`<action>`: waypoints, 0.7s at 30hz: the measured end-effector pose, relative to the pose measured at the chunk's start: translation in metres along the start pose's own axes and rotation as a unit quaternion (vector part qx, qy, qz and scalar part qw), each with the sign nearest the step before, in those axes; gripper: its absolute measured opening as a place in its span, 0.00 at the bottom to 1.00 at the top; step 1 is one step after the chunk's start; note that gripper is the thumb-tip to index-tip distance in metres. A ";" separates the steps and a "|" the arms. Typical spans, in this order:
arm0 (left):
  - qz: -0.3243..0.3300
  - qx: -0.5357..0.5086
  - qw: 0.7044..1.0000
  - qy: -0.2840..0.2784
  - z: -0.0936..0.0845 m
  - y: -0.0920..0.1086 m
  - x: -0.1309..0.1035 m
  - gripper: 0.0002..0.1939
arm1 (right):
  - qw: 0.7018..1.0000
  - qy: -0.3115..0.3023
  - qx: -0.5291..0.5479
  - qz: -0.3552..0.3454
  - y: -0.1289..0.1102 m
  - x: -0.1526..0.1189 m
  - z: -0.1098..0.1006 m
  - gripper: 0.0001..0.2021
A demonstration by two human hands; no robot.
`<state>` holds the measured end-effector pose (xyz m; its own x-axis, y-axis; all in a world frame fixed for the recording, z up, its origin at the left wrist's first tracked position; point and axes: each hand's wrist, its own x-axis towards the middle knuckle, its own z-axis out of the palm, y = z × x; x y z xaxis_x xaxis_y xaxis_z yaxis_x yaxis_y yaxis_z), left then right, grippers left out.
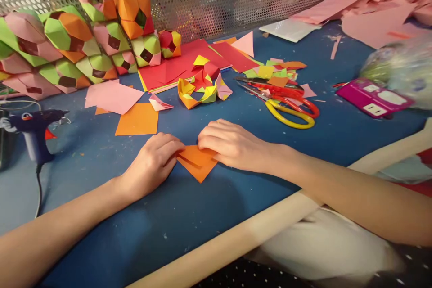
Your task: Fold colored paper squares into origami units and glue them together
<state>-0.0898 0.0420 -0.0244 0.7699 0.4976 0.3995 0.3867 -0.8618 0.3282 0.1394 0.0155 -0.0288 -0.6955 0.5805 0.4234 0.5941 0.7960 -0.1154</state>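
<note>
A folded orange paper sheet [200, 167] lies near the front of the blue table, one corner pointing toward me. My left hand [155, 159] grips its left edge, fingers pressed together. On the opposite edge my right hand [232, 145] has its fingers closed on the paper, hiding the upper right part. Just beyond the hands sits a partly assembled ring of folded paper [199, 92] in yellow, red and green. Left of it are a small folded pink piece [161, 103], a flat orange square [137, 120] and pink sheets [116, 96].
Scissors with yellow and red handles [290, 114] lie at right, near paper scraps [275, 71]. A purple power socket [373, 99] stands further right. At left is a hot glue gun [33, 130] with its cord. Stacked paper balls [69, 36] line the perforated metal screen [202, 0].
</note>
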 end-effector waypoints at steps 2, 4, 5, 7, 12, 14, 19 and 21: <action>0.010 0.008 1.000 -0.001 0.001 -0.001 -0.001 0.08 | 1.000 0.002 -0.009 -0.008 -0.003 0.000 0.000 0.09; 0.019 0.012 1.000 0.002 0.002 -0.002 -0.001 0.08 | 1.000 -0.002 -0.014 -0.011 -0.005 0.000 0.000 0.10; 0.022 0.014 1.000 0.001 0.002 -0.003 -0.002 0.08 | 1.000 -0.006 -0.016 -0.014 -0.005 0.000 0.000 0.11; 0.027 0.025 0.999 -0.004 0.003 -0.004 -0.002 0.07 | 0.999 -0.021 -0.022 -0.024 -0.006 0.000 -0.001 0.12; 0.019 0.075 0.996 -0.038 -0.002 -0.005 -0.002 0.07 | 0.997 -0.047 -0.041 -0.040 -0.007 -0.001 -0.005 0.15; 0.013 0.086 0.995 -0.053 -0.006 -0.004 -0.001 0.08 | 0.996 -0.058 -0.054 -0.047 -0.008 -0.001 -0.008 0.15; 0.001 0.117 0.990 -0.080 -0.013 0.000 0.000 0.10 | 0.991 -0.084 -0.080 -0.064 -0.012 -0.001 -0.012 0.16; -0.006 0.124 0.989 -0.086 -0.013 0.001 0.001 0.10 | 0.991 -0.083 -0.082 -0.069 -0.013 -0.001 -0.012 0.16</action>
<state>-0.0957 0.0430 -0.0130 0.8311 0.5026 0.2382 0.4927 -0.8640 0.1038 0.1376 0.0024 -0.0166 -0.8233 0.4997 0.2694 0.5375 0.8387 0.0870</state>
